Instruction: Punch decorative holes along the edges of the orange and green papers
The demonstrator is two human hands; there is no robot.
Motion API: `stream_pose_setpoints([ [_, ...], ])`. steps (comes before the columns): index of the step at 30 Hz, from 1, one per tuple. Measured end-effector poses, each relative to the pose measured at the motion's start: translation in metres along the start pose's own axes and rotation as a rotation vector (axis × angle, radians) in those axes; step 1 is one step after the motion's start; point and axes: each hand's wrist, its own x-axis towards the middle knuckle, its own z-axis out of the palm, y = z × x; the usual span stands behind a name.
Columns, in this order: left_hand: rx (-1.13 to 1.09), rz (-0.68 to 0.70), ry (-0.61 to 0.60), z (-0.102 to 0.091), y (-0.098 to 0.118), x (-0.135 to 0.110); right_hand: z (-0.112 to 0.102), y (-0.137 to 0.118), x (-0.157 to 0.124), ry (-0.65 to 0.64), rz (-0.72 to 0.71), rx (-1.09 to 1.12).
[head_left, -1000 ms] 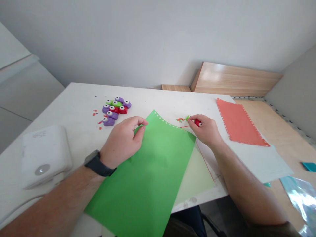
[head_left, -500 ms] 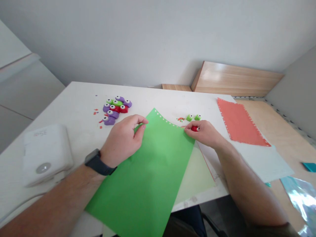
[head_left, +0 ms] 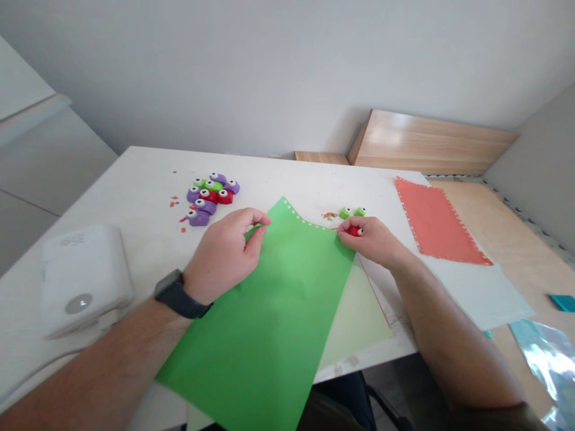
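A green sheet of paper [head_left: 265, 311] lies aslant in front of me, with a row of small punched holes along its curved far edge. My left hand [head_left: 229, 251] is at its left edge, thumb and forefinger curled in a pinch on the paper near the far corner. At the right corner, the fingers of my right hand [head_left: 371, 239] are closed round a red craft punch [head_left: 354, 231] with an eye on it, mostly hidden by the hand. Two green punches [head_left: 353, 212] stand just beyond, beside small paper bits [head_left: 329, 215].
Purple, red and green punches [head_left: 209, 194] cluster at the back left among paper scraps [head_left: 174, 201]. A white device [head_left: 85, 275] with a cable sits at left. An orange sheet with punched edges [head_left: 440, 221] lies right, above a pale sheet [head_left: 480, 293]. A pale green sheet [head_left: 359, 317] lies underneath.
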Motion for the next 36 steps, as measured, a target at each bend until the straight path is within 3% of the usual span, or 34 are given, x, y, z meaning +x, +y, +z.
stream_pose_setpoints([
  [21, 0.004, -0.003, -0.017, 0.000, 0.002, 0.000, 0.007, 0.001, 0.002, 0.063, -0.062, -0.118],
  [36, 0.012, 0.021, -0.041, 0.002, 0.002, -0.001, 0.018, -0.002, -0.001, 0.099, -0.202, -0.271],
])
